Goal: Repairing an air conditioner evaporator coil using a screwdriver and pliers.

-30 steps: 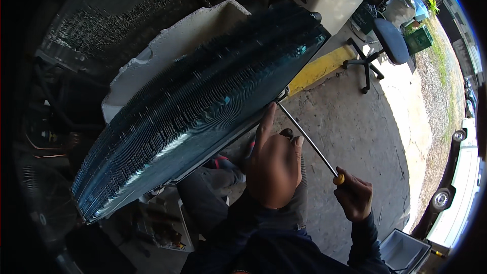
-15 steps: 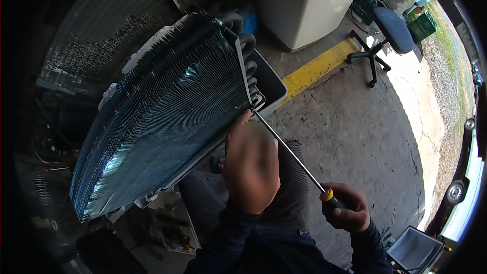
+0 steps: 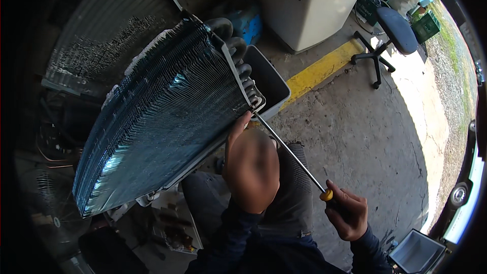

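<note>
A large finned coil, dark blue-green with curved tube bends along its right end, fills the left middle. My left hand is at its lower right edge, one finger extended onto the corner beside the screwdriver's tip; the rest of that hand is blurred, so its grip cannot be made out. My right hand is closed on the yellow handle of a long screwdriver, whose shaft slants up to the coil's metal end plate. The exact contact at the tip is too small to tell.
A grey bin stands behind the coil, with a white appliance beyond. An office chair, green crate and yellow floor stripe are at right. A metal box is lower right; a vehicle stands outside.
The view has shifted since a second ago, showing more of the coil's face, tube bends and the bin. In the last half second my right hand's grip on the handle has shifted slightly.
</note>
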Demonstrator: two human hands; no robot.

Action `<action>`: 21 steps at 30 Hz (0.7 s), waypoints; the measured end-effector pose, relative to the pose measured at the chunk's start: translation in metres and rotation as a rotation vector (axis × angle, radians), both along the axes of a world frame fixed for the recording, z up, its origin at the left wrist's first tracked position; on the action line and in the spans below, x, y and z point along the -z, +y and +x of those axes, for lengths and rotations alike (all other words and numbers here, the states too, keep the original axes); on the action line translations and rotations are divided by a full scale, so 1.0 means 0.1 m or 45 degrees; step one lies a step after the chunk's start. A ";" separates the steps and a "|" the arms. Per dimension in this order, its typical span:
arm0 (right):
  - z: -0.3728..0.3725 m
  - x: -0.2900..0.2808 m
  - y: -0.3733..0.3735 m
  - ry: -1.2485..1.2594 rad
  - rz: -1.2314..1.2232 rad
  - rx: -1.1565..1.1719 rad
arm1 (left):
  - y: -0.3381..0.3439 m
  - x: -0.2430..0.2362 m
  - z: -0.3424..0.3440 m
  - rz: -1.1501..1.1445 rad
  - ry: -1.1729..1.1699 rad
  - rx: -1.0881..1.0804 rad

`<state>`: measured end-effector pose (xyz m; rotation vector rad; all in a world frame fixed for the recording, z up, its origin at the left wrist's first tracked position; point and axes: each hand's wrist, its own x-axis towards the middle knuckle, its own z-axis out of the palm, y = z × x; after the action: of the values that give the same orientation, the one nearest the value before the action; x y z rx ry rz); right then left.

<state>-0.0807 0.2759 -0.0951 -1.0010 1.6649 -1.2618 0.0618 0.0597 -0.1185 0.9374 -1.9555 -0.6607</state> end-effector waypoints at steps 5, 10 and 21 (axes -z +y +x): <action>-0.02 0.00 0.02 -0.174 0.035 0.024 | 0.01 -0.01 0.01 0.029 -0.011 -0.001; -0.11 -0.04 0.04 -0.595 0.178 0.060 | 0.02 -0.01 0.03 0.084 -0.024 0.002; -0.17 -0.06 0.00 -0.887 0.308 0.061 | 0.00 0.02 0.02 0.021 -0.010 0.012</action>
<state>-0.0979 0.2761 -0.0886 -0.3122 1.2485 -1.2162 0.0636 0.0600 -0.1201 0.9427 -1.9655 -0.6798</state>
